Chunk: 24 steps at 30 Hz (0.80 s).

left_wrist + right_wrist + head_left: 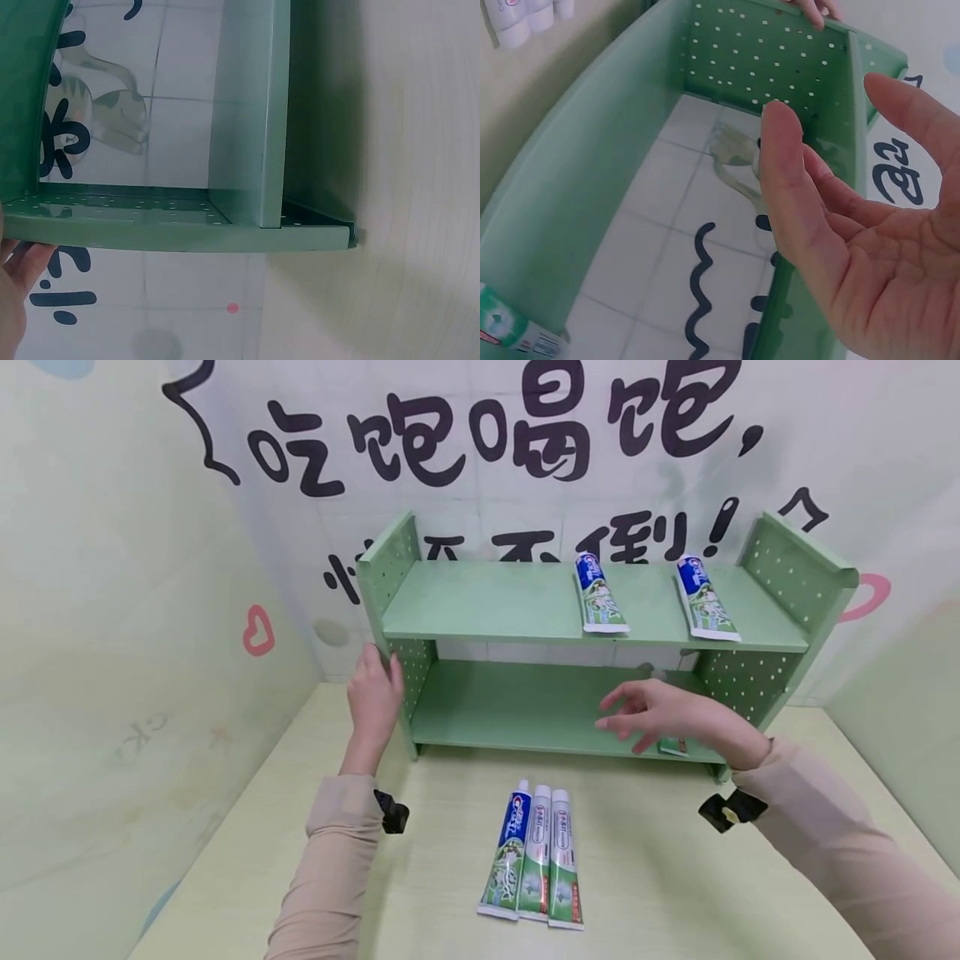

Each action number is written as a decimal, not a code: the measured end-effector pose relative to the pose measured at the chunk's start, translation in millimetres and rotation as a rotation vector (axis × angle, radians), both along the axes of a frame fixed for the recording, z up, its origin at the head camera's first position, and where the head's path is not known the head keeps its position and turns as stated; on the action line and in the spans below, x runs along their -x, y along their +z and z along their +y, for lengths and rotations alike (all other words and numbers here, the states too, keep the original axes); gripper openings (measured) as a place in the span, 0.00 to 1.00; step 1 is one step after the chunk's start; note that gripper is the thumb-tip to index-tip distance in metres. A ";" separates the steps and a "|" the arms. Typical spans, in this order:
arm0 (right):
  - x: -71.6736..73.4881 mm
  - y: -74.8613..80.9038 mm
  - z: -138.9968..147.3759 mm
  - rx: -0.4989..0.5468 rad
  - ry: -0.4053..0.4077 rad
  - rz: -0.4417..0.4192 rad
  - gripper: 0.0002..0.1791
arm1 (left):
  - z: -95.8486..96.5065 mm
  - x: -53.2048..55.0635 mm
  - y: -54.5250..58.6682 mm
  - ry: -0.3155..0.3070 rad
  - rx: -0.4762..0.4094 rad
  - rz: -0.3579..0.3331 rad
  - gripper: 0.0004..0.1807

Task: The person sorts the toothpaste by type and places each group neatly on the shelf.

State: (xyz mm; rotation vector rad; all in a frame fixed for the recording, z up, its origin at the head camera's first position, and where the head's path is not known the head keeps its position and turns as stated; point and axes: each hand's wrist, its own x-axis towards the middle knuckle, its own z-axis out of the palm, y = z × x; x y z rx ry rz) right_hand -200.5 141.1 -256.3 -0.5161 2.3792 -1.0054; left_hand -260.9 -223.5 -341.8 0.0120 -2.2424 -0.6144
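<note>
Right hand [666, 712] is empty and loosely bent; left hand [374, 700] grips the green rack [487, 600]. Three toothpaste tubes [537, 857] lie on the table [652, 868], left of the right hand, caps toward the rack.

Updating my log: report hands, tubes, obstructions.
Left hand holding side of green rack; right hand empty, before lower shelf. Three tubes on table, two on top shelf, one visible on lower. No obstruction seen.

Black lettering [555, 439] on wall [450, 510]; pink heart [258, 631]; faint marks [146, 732], perhaps letters.
</note>
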 end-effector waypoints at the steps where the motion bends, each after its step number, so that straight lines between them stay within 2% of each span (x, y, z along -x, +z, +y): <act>1: -0.4 -2.9 0.3 0.009 0.001 -0.007 0.31 | 0.0 0.3 -0.1 -0.001 0.000 0.001 0.14; 6: -2.3 -17.1 0.3 0.038 -0.002 -0.051 0.31 | 0.5 0.4 0.8 -0.009 0.000 0.003 0.14; 14: -3.5 -43.5 -6.6 0.020 -0.025 -0.098 0.31 | 0.5 0.5 2.8 -0.004 0.008 0.005 0.14; 24: -6.8 -82.1 -9.7 0.006 -0.063 -0.141 0.29 | -1.2 1.1 -0.7 -0.004 -0.003 0.006 0.13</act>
